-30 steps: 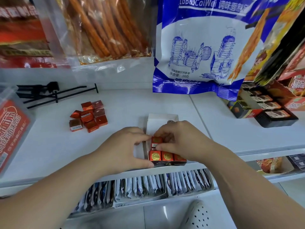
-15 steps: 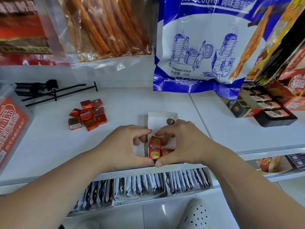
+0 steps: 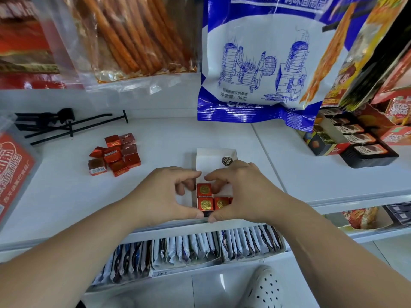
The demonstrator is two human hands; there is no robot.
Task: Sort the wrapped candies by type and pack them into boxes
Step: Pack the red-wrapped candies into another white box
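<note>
A small white candy box [image 3: 215, 155] with its lid flap open lies near the shelf's front edge. Inside it sit red square candies with gold seals: one [image 3: 204, 189] in the second row, two [image 3: 206, 204] [image 3: 221, 202] in the front row. My left hand [image 3: 163, 194] and my right hand [image 3: 241, 190] curve around the box from both sides. Both thumbs press the box's dark front edge, and the fingers reach in beside the candies. The index fingertips nearly meet just behind the upper candy. A loose pile of red wrapped candies [image 3: 115, 154] lies to the left on the shelf.
Black plastic hooks [image 3: 64, 125] lie at the back left. Large snack bags [image 3: 255, 63] hang above the shelf. Dark chocolate boxes [image 3: 355, 143] stand at the right. The lower shelf holds trays of sachets [image 3: 191, 247]. A white shoe [image 3: 264, 287] shows below.
The candy pinched between my fingertips now rests flat in the box's second row. My fingers have let go of it and both thumbs have come to the box's front edge.
</note>
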